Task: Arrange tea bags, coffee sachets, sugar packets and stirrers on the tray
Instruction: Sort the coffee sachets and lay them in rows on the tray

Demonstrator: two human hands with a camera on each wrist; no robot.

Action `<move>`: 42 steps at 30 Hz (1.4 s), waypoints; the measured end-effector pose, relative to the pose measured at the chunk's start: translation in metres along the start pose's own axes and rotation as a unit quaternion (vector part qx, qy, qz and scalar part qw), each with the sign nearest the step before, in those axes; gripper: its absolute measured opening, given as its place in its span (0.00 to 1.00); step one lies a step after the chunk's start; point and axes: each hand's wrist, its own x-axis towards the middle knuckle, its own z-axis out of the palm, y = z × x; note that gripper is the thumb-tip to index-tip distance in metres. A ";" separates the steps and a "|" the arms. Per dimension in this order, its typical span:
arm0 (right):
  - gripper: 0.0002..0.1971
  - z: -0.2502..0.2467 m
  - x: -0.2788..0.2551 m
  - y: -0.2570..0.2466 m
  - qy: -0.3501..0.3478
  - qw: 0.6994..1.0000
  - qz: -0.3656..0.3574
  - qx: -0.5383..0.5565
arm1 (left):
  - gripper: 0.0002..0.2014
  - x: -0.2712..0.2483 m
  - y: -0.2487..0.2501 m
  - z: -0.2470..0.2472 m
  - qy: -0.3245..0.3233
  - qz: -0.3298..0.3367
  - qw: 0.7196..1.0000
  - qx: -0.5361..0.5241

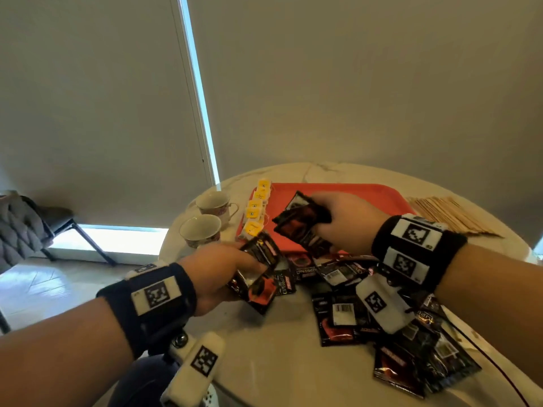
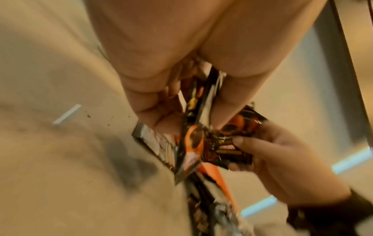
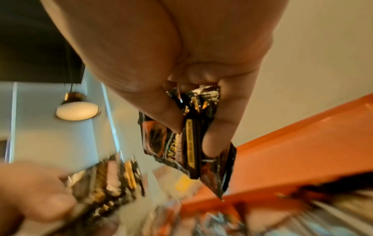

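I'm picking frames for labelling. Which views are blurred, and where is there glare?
Head view: mostly sharp, window strip blown out. Left wrist view: sachets and table smeared. Right wrist view: left hand motion-blurred, the right hand's sachets clearer, lamp glaring.

Two teacups [image 1: 209,218] stand on the marble table [image 1: 282,348]; a grey chair [image 1: 26,227] by the blinds [image 1: 88,98].

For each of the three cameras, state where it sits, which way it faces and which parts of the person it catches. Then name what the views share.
Head: worn on the head, facing forward and down at the table and red tray; both forearms, left hand and right hand show.
Left wrist: looks along the left hand at its coffee sachets; the right hand shows too.
Right wrist: looks along the right hand at its sachets; the left hand shows blurred.
Shared: all three show both hands holding sachets.
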 end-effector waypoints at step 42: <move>0.46 -0.014 0.075 0.026 -0.055 0.988 -0.072 0.127 | 0.20 0.106 0.065 0.072 -0.146 0.103 0.928 -0.327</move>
